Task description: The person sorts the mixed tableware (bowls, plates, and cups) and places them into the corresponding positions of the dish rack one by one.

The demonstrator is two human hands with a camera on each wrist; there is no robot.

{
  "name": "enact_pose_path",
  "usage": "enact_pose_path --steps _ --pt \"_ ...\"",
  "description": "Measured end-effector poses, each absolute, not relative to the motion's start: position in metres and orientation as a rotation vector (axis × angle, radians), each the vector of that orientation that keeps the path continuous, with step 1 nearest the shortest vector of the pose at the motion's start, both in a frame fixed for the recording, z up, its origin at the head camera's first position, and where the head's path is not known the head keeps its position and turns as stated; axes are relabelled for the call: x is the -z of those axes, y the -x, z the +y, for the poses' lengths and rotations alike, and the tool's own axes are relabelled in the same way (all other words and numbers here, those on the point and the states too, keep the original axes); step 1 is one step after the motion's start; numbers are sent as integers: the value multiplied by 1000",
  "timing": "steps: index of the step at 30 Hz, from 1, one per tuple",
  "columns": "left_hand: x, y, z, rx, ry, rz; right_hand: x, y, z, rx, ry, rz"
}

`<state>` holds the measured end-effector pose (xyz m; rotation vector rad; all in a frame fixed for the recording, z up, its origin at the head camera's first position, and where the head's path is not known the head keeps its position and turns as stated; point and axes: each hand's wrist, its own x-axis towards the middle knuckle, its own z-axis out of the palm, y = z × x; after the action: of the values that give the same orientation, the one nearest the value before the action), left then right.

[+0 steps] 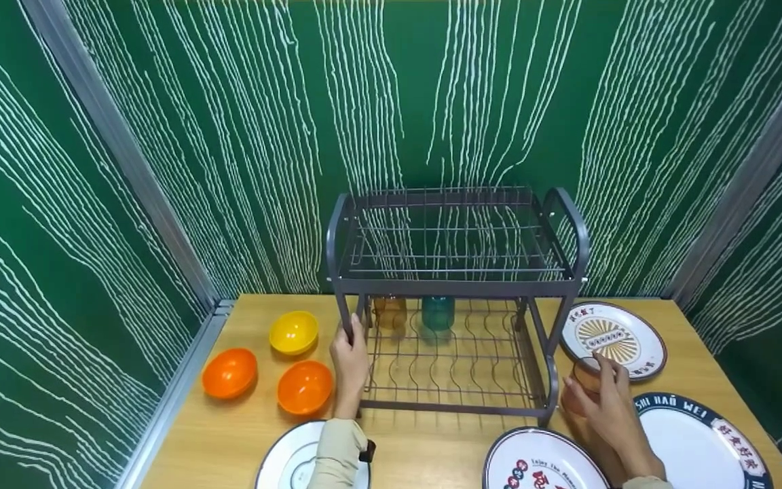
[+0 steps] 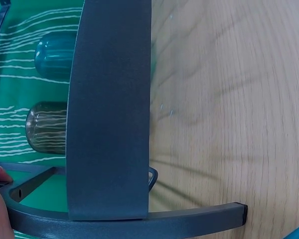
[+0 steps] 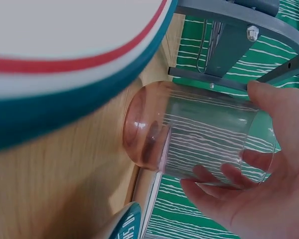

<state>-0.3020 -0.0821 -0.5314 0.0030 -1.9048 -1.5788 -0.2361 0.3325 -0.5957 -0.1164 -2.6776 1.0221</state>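
A grey two-tier dish rack stands on the wooden table. My left hand grips its left side post; only part of that hand shows at the edge of the left wrist view. Right of the rack, my right hand holds a clear, pink-tinted glass, thumb on one side and fingers on the other near its rim. The glass's base is close over the tabletop. Inside the lower tier, an amber glass and a teal glass stand upside down at the back left.
Left of the rack are a yellow bowl and two orange bowls, one farther left and one nearer. Patterned plates lie at the back right, right and front. Another plate is partly under my left sleeve.
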Motion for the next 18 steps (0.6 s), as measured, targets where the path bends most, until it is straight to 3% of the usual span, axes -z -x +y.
enact_pose_path --steps 7,18 --pt "560 315 -85 1583 -9 -1899 586 227 334 -1060 218 -2762" --pt "556 311 -83 1577 -60 -1899 568 213 328 -1016 163 -2572"
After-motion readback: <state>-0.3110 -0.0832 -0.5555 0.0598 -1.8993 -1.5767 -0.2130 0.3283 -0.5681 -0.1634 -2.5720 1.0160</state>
